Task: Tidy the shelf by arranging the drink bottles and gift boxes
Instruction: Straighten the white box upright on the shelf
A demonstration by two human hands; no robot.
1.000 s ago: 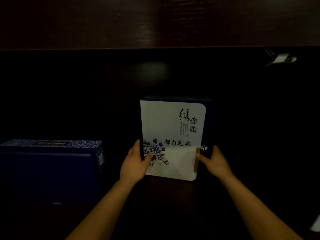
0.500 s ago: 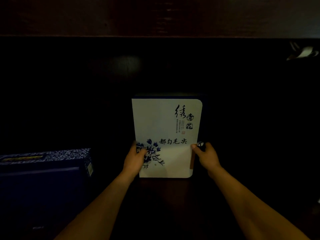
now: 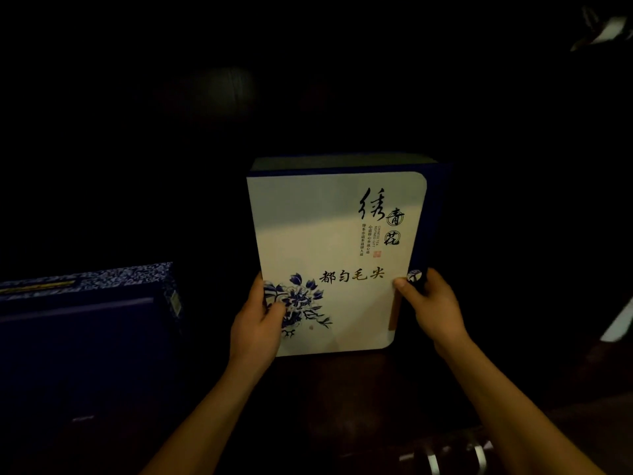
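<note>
A white gift box (image 3: 329, 234) with a blue flower print, black calligraphy and dark blue sides stands upright on the dark wooden shelf (image 3: 329, 389). My left hand (image 3: 257, 323) grips its lower left edge, thumb on the flower. My right hand (image 3: 431, 303) grips the lower right edge, thumb on the front near a small round clasp. No drink bottles are in view.
A large dark blue gift box (image 3: 85, 337) with a blue-and-white patterned top lies on the shelf to the left, a gap away. The back of the shelf is very dark. Something pale (image 3: 609, 29) shows at the top right, and metal bars (image 3: 452, 457) at the bottom right.
The view has dropped and moved closer, so the shelf's upper board is out of sight. Both hands keep their hold on the white box, which stays upright.
</note>
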